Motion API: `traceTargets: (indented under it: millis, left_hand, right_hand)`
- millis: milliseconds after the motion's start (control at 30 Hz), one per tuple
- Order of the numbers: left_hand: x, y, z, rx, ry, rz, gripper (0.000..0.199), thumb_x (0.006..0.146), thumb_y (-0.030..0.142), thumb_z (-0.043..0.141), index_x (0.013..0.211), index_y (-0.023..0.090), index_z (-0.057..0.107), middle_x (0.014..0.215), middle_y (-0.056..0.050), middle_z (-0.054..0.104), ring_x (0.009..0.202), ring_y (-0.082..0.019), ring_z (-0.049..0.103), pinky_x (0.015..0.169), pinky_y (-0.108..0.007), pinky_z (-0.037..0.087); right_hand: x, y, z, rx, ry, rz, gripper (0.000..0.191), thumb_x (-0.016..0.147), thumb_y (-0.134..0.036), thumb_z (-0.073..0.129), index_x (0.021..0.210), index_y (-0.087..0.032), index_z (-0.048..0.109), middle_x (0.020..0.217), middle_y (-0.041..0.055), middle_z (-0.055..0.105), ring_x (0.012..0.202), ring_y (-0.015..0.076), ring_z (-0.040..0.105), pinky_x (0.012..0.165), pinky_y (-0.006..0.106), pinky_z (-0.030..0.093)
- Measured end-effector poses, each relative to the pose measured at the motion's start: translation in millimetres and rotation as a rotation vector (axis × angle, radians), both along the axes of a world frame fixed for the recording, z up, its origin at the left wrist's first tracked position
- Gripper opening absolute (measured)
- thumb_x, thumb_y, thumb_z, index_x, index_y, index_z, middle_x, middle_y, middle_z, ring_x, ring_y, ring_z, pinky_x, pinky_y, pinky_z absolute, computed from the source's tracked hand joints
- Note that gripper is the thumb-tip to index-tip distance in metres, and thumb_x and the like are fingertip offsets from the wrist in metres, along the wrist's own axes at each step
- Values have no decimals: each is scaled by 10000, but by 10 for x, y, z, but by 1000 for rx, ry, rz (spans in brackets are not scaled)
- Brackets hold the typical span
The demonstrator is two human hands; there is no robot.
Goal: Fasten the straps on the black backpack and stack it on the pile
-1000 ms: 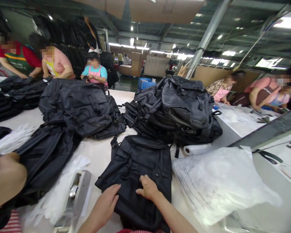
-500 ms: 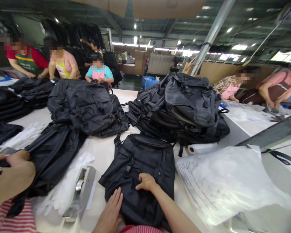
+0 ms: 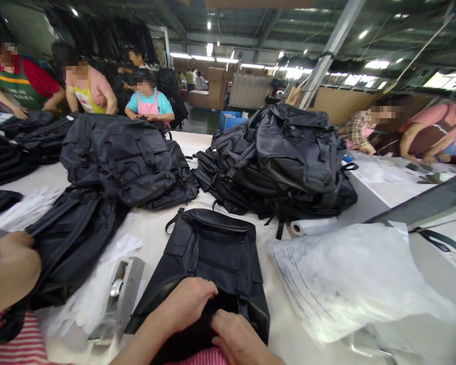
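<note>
A black backpack point(image 3: 216, 243) lies on the white table in front of me, its top end pointing away and a zipper line across its middle. My left hand point(image 3: 193, 301) is on the lower part of the bag, its fingers curled at the edge of a dark fold. Close beside it on the right, my right hand point(image 3: 233, 329) has its fingers bent down into the same dark fabric. Both hands are closed on the backpack's material; the fingertips are partly hidden in the folds.
Piles of black backpacks point(image 3: 288, 157) stand beyond. At right lies a filled white plastic bag point(image 3: 353, 279) near a white roll point(image 3: 311, 226). A grey tape dispenser point(image 3: 123, 289) and white sheets are at left, beside a co-worker's arm point(image 3: 10, 268). More people work around.
The straps and buckle no longer lie across the backpack's front. My left hand has moved up and right onto the bag; my right hand has dropped lower. Both have closed on fabric.
</note>
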State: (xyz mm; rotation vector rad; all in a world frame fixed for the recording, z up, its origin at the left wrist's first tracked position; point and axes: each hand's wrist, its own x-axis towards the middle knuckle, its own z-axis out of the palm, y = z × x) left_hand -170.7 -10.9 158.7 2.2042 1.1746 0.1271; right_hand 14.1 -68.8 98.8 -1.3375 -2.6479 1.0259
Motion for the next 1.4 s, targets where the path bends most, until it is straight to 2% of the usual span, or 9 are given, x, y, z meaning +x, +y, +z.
traceTargets:
  millis: [100, 267, 467, 633, 767, 900, 1000, 1167, 1400]
  left_hand:
    - [194, 103, -129, -101, 307, -216, 339, 753, 46, 450, 912, 200, 707, 904, -91, 761, 906, -270, 711, 811, -393, 580]
    - [471, 130, -592, -183, 664, -364, 321, 700, 144, 694, 1020, 124, 692, 1004, -177, 737, 973, -309, 692, 851, -399, 573]
    - [604, 59, -1118, -178, 713, -413, 595, 593, 93, 783, 1162, 90, 609, 1093, -189, 705, 1021, -329, 663, 874, -439, 543]
    - [558, 22, -1280, -168, 735, -435, 795, 544, 193, 836, 1266, 98, 517, 1127, -224, 671, 1023, -376, 648, 840, -506, 536]
    - [523, 17, -1217, -123, 676, -448, 752, 539, 220, 838, 1213, 70, 541, 1044, -221, 696, 948, -364, 673, 775, -483, 563]
    - [429, 172, -984, -36, 548, -434, 288, 736, 126, 613, 1024, 123, 628, 945, -155, 729, 913, -284, 697, 808, -387, 564]
    - [344, 409, -699, 60, 479, -307, 336, 780, 40, 425, 1030, 162, 613, 965, -134, 727, 924, -264, 698, 806, -375, 561]
    - [294, 695, -316, 183, 296, -93, 333, 798, 52, 376, 955, 207, 625, 895, -73, 733, 898, -228, 699, 788, -320, 553]
    - [419, 756, -409, 186, 277, 75, 344, 847, 76, 346, 1041, 213, 594, 952, -73, 727, 917, -223, 690, 796, -334, 552]
  right_hand:
    - [69, -25, 40, -52, 106, 32, 139, 813, -114, 545, 918, -193, 591, 912, 24, 662, 769, 157, 609, 596, 266, 348]
    - [116, -41, -5, -82, 253, 85, 162, 864, -90, 448, 815, -193, 564, 811, -12, 641, 698, 109, 559, 570, 246, 316]
    - [83, -9, -19, -158, 196, 87, 170, 870, -101, 452, 762, -176, 559, 775, -6, 638, 657, 108, 539, 574, 252, 311]
    - [123, 11, -20, -292, 285, 41, 239, 931, -180, 385, 817, -188, 595, 832, 6, 638, 753, 122, 571, 654, 214, 385]
    - [119, 2, -87, -300, 299, 37, 241, 915, -185, 387, 846, -193, 617, 841, 12, 634, 774, 133, 573, 688, 218, 410]
    - [109, 24, -32, -277, 260, -21, 179, 890, -195, 451, 935, -209, 623, 924, 14, 643, 842, 148, 593, 727, 228, 420]
    - [117, 78, 130, -264, 137, -62, 176, 899, -273, 493, 981, -187, 623, 978, 54, 658, 887, 187, 614, 760, 257, 438]
    - [108, 301, 394, -253, 12, -188, 429, 979, -408, 301, 973, -142, 637, 967, 123, 692, 953, 238, 639, 849, 330, 460]
    - [79, 866, 97, -186, -321, -288, 532, 871, -72, 400, 1398, -14, 358, 1231, 242, 601, 1133, 271, 601, 932, 346, 484]
